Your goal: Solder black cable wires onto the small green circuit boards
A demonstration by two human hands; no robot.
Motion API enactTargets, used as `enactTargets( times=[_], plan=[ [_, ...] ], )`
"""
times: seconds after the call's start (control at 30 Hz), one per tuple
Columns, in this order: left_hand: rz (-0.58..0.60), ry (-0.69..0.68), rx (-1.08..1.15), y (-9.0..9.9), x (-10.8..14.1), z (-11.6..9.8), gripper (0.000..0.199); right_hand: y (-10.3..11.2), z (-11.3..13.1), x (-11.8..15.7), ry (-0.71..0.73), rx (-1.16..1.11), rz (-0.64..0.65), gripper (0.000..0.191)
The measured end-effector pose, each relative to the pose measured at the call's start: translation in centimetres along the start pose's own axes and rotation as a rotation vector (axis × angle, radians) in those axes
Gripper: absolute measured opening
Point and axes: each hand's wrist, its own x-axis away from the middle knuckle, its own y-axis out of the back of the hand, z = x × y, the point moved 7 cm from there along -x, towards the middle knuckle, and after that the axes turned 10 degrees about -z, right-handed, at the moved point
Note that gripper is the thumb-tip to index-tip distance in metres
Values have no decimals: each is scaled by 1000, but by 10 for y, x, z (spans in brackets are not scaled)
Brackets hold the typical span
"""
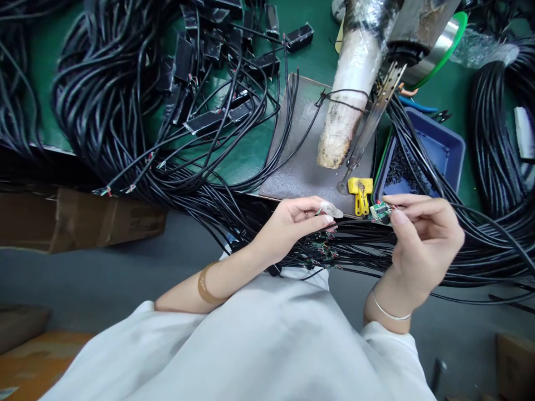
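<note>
My left hand [304, 218] is closed in a pinch, with white wrapping on its fingertips. A bit of thin green wire shows between thumb and forefinger, and a black cable [349, 223] runs right from the fingertips. Between the thumb and fingers of my right hand [424, 231] is a small green circuit board [380, 211] with a row of contacts. A yellow clip [360, 195] stands on the mat's front edge between both hands. Just behind it, the tip of a soldering iron [370, 125] points down. Below the hands lie more cables ending in small green boards [321, 248].
A wrapped white tube [349, 94] hangs over the brown mat [278, 164]. At right are a blue tray [453, 146] of small black pieces, a solder spool [437, 53] and cable coils [489, 133]. Thick black bundles [100, 83] and black boxy parts [209, 120] cover the left.
</note>
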Motion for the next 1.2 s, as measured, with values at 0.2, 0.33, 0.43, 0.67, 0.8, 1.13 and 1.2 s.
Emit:
enactTargets(
  times=[0.2,0.33,0.43,0.67,0.8,1.13,1.2],
  plan=[
    [12,102,-17,7,2,11,17,-5,-14,5,-60,-32,115,15],
    [-21,130,-16,14,5,14,15,-6,-12,8,-34,9,57,14],
    [-130,65,-54,21,9,10,16,-10,-10,13,-23,37,64,14],
    [-159,-36,-108,10,11,-7,17,-24,-3,24,34,72,133,11],
    [-193,-90,-186,10,9,-14,16,-28,0,26,79,130,135,11],
    [-175,-119,-201,8,4,-11,17,-24,-7,25,43,108,71,11],
    [-163,-150,-250,7,5,-13,16,-26,-12,25,-17,89,89,12]
  ],
)
